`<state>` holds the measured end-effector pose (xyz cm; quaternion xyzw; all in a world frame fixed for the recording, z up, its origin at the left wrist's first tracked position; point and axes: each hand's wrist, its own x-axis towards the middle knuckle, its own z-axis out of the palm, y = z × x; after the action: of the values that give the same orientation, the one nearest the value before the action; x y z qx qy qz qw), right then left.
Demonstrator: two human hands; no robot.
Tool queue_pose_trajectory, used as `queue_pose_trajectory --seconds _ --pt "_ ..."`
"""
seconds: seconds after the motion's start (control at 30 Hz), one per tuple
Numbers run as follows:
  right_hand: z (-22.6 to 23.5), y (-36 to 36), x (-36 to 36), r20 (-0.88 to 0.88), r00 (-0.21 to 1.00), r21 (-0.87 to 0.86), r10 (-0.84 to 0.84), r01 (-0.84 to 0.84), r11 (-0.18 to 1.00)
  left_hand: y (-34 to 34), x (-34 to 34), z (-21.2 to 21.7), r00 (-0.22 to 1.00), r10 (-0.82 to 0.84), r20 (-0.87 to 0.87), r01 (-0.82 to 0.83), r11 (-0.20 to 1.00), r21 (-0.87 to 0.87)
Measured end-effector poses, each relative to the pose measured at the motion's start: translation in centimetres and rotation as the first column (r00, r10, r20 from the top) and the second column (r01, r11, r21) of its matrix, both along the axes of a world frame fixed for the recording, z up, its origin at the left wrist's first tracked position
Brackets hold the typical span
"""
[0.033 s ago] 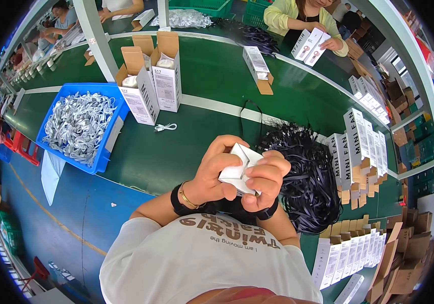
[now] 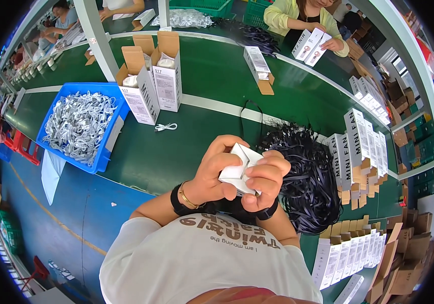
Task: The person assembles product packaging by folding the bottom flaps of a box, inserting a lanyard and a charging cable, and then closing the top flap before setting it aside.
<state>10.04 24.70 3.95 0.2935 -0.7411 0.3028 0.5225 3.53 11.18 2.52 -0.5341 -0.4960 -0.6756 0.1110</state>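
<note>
Between my two hands, above the near edge of the green table, is a small white carton [image 2: 235, 171], its end turned up toward me. My left hand [image 2: 218, 167] grips it from the left, thumb and fingers on its sides. From the other side my right hand [image 2: 269, 177] closes round it, fingertips pressed on its end. The lower part of the carton is hidden by my hands. A heap of black straps [image 2: 310, 182] lies just right of my right hand. Beyond my left hand, one coiled white cable [image 2: 166, 127] rests on the table.
A blue bin [image 2: 106, 147] of coiled cables stands at the left. Two or more open cartons [image 2: 167, 83] stand behind it. One carton [image 2: 257, 63] lies farther back. Rows of white cartons [image 2: 348, 256] line the right. Across the table a person [image 2: 298, 20] holds cartons.
</note>
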Motion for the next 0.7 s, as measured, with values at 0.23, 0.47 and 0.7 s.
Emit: queue_pose_trajectory --seconds 0.23,0.47,0.7 --pt "-0.6 -0.2 0.3 -0.047 0.998 -0.033 -0.036 0.035 0.999 -0.3 0.0 0.2 0.998 -0.006 -0.063 0.005 1.0 -0.013" --pt "-0.8 -0.2 -0.1 -0.031 0.999 -0.107 0.02 -0.023 0.994 -0.3 0.5 0.5 0.995 -0.034 -0.097 0.028 0.997 -0.066" --pt "-1.4 0.1 -0.5 0.035 0.989 -0.164 0.146 -0.138 0.977 -0.5 0.5 1.8 0.981 0.005 -0.194 -0.026 0.995 -0.102"
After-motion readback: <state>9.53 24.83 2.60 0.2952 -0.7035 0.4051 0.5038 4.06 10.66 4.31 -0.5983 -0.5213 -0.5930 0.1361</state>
